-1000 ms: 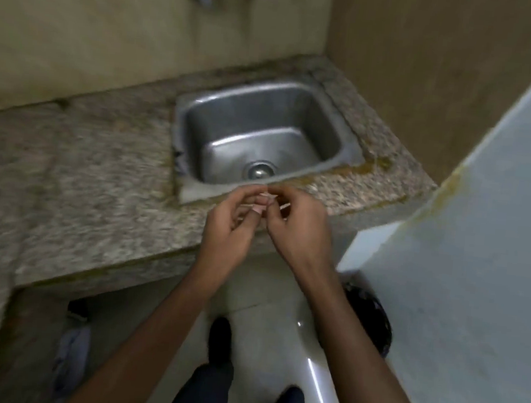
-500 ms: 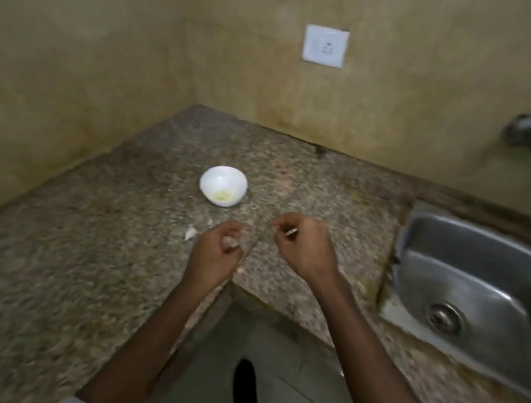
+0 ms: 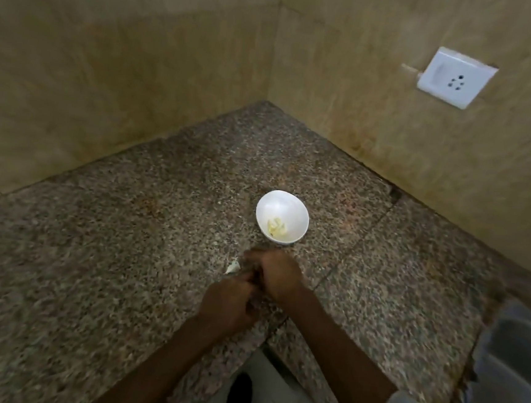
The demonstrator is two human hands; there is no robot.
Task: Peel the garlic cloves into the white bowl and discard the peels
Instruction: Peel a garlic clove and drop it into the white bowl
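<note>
A white bowl (image 3: 282,217) stands on the granite counter (image 3: 123,269) with several pale peeled garlic cloves (image 3: 276,227) inside. Just in front of it my left hand (image 3: 229,302) and my right hand (image 3: 278,274) meet, fingers curled toward each other over the counter's inner corner. They hold a garlic clove between their fingertips, almost entirely hidden and blurred. A small whitish garlic piece (image 3: 232,266) lies on the counter, just left of my right hand's fingers.
Tiled walls close the counter's far corner, with a white wall socket (image 3: 454,78) on the right wall. A steel sink (image 3: 513,367) is set in the counter at the right edge. The floor and a dark shoe (image 3: 239,395) show below the counter's inner corner.
The view swung left from the sink to the corner with the bowl. My hands, apart half a second ago, have come together in front of the bowl.
</note>
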